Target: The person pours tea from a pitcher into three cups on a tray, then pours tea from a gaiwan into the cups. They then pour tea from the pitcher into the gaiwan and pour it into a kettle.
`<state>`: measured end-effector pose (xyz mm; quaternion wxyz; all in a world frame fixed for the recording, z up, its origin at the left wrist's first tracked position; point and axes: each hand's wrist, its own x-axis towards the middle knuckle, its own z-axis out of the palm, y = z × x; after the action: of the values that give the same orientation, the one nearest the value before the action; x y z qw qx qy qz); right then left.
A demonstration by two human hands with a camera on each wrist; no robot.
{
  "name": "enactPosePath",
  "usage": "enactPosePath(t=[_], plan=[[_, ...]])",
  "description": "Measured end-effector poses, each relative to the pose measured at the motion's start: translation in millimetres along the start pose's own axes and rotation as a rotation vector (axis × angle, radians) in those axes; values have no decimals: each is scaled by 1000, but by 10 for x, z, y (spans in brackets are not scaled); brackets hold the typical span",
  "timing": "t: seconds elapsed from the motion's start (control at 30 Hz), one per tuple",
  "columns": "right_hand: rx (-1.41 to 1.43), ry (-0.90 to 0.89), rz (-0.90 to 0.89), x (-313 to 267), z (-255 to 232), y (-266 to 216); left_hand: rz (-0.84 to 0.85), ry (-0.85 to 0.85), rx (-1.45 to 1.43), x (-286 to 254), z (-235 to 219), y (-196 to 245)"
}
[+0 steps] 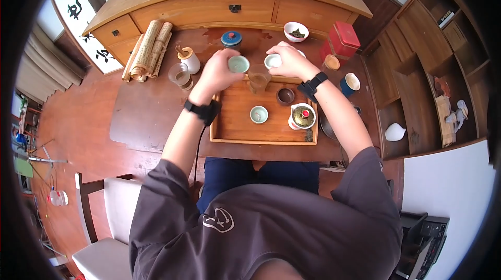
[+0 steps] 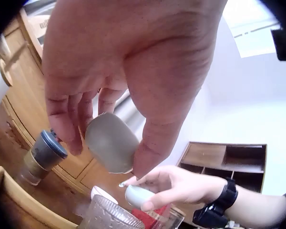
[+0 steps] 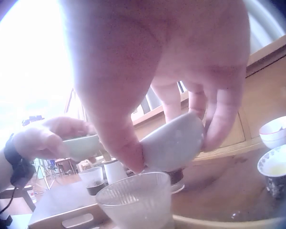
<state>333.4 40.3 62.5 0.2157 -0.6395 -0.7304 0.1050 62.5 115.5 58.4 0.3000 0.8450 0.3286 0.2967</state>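
Note:
My left hand (image 1: pixel 218 73) pinches a pale green cup (image 1: pixel 238 64) between thumb and fingers, left of a ribbed glass pitcher (image 1: pixel 258 79). On the pitcher's other side, my right hand (image 1: pixel 292 61) grips a small pale cup (image 1: pixel 272 61). The right wrist view shows this cup (image 3: pixel 174 143) tilted over the rim of the glass pitcher (image 3: pixel 138 200). In the left wrist view the left hand's cup (image 2: pixel 113 143) is tilted too. Another green cup (image 1: pixel 259 115) stands on the wooden tray (image 1: pixel 229 140), near a small brown cup (image 1: pixel 285 96) and a lidded white pot (image 1: pixel 302 117).
Behind the tray stand a blue lidded jar (image 1: pixel 231 39) and a white bowl with leaves (image 1: pixel 296 32). A red box (image 1: pixel 342 39) and a blue cup (image 1: pixel 349 84) are at the right. At the left are bamboo rolls (image 1: pixel 151 50), a white canister (image 1: pixel 189 60) and a glass (image 1: pixel 180 75).

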Motion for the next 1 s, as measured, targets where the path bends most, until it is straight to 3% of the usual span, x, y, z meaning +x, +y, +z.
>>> enactPosePath(t=[0.1, 0.17, 0.23, 0.33, 0.47, 0.53, 0.63, 0.7, 0.77, 0.83, 0.97, 1.0], plan=[[52, 78, -69, 1, 133, 7, 153, 13, 90, 216, 235, 75], [26, 92, -99, -29, 115, -90, 167, -185, 196, 302, 313, 139], [-195, 123, -155, -80, 129, -164, 216, -202, 206, 349, 382, 151], [-184, 94, -174, -112, 137, -218, 271, -273, 293, 375, 425, 161], [-115, 174, -151, -236, 48, -268, 194, -227, 250, 281, 320, 250], [49, 192, -46, -367, -24, -298, 149, -201, 194, 151, 222, 282], [43, 156, -13, -656, -86, -373, 165, -146, 155, -115, 69, 278], [91, 108, 40, -868, -58, -461, 62, -183, 78, -340, -15, 265], [13, 99, 36, -1069, 30, -557, 25, -214, 24, -542, -25, 222], [-11, 54, 11, -1205, 129, -607, -131, -339, 52, -703, 9, 163], [-176, 8, 4, -1336, 462, -666, -88, -342, 64, -924, 249, -103], [-272, -13, -6, -1334, 534, -673, -151, -366, 72, -953, 296, -137]])
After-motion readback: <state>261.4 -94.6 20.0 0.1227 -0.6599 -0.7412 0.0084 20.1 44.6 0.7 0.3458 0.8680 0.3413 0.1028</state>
